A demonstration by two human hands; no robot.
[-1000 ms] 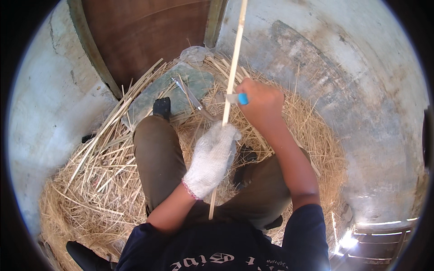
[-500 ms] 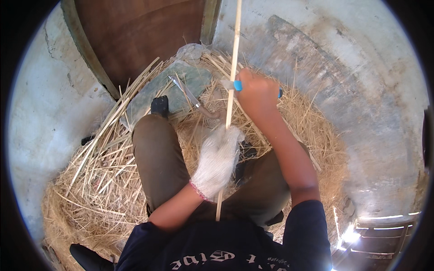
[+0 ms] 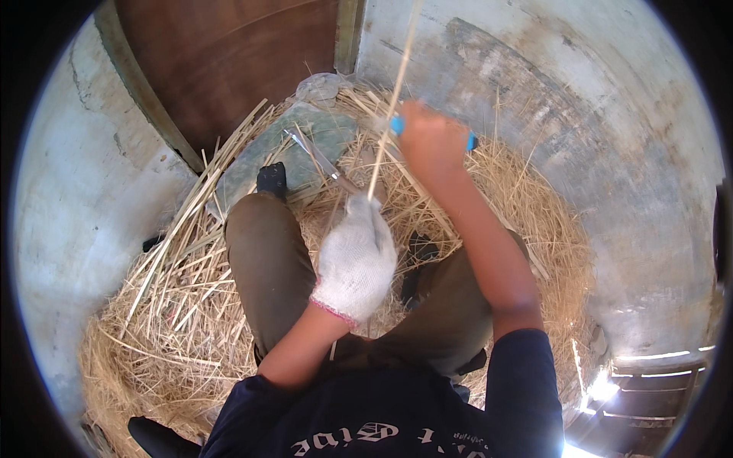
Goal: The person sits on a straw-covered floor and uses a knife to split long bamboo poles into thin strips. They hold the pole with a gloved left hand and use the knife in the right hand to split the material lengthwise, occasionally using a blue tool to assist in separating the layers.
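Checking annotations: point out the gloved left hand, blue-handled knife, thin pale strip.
Gloved left hand [image 3: 357, 256]: head view, back of hand.
Blue-handled knife [image 3: 397, 125]: head view, handle's left end.
Thin pale strip [image 3: 395, 98]: head view, middle of visible length.

The floor is hidden beneath a thick, loose litter of fine straw-coloured shavings [image 3: 168, 359], spread to both sides. On the left, long, flat, pale split strips [image 3: 191, 206] lie heaped over it, many slanting up along the wall, others crossing at random. At the far side rests a flat grey-green slab [image 3: 337, 131]. On the slab lie a few thin strips and the silvery blade of a curved, brown-handled knife [image 3: 327, 164], its handle over the litter. A greyish, rounded lump [image 3: 321, 88] of unclear material sits just beyond the slab.
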